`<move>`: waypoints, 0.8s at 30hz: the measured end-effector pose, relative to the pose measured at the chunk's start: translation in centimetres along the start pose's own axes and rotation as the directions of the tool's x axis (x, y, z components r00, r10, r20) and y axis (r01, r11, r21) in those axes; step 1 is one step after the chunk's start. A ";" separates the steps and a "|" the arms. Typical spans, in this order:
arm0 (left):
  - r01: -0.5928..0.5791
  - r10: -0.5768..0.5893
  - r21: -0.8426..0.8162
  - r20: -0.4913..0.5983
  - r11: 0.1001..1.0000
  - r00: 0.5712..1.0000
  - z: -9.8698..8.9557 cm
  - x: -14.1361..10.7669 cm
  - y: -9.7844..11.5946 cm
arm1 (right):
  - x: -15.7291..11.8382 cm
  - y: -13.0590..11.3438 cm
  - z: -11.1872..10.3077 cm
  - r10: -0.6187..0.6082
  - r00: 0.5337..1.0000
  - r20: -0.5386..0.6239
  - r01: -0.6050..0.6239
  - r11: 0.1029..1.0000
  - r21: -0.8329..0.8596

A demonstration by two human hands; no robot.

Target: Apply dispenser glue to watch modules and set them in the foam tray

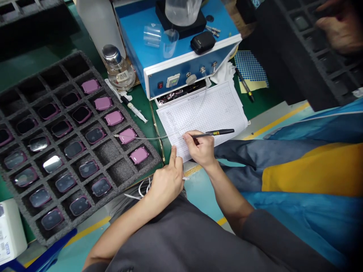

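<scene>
My right hand (200, 148) grips a black pen (217, 133), its writing end low over a printed grid sheet (208, 109). Beside it on the left, my left hand (169, 175) rests at the sheet's lower left edge, index finger stretched onto the paper and the other fingers curled. A small white thing (185, 178) shows by that hand; whether it is held is unclear. Left of both hands lies a grey foam tray (141, 174) of watch-like pieces, some dark-faced, several pink (139, 155). A thin clear tube (147, 138) crosses the sheet and ends at a pink piece.
Behind the sheet stands a blue box (136, 49) with knobs, carrying cups and a black case. A glass bottle (120, 73) and a syringe (134, 109) lie between box and tray. At the right, another person's hand (342, 32) is over a dark tray (300, 49).
</scene>
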State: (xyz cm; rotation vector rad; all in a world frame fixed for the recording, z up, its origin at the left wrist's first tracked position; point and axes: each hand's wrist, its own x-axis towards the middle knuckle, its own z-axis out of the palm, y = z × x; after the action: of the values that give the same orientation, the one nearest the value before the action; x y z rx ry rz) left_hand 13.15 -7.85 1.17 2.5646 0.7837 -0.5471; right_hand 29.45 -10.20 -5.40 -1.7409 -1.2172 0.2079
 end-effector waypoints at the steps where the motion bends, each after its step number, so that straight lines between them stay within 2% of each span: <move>1: 0.000 0.000 0.002 -0.001 1.000 1.000 0.0 0.0 0.0 | 0.0 0.0 0.0 -0.001 1.000 0.000 0.001 1.000 0.003; 11: -0.002 0.002 0.014 -0.002 1.000 1.000 0.0 0.1 0.1 | 0.2 0.0 -0.2 -0.042 0.999 0.015 0.041 0.999 0.023; 16: -0.004 0.004 0.006 -0.007 1.000 1.000 -0.1 0.1 0.1 | 0.1 0.1 -0.2 0.002 1.000 0.011 -0.002 1.000 0.000; 20: 0.001 -0.001 -0.004 -0.008 1.000 1.000 -0.1 0.1 0.0 | 0.1 0.1 -0.1 -0.008 1.000 -0.006 0.008 1.000 0.011; 24: 0.006 -0.006 -0.014 0.003 1.000 1.000 0.0 0.1 0.0 | 0.1 0.1 -0.2 0.004 1.000 0.021 -0.004 1.000 -0.001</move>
State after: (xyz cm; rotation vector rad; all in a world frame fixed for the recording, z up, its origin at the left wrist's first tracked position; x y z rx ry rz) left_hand 13.27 -7.81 1.10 2.5485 0.7922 -0.5454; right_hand 29.71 -10.25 -5.34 -1.7459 -1.2287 0.2283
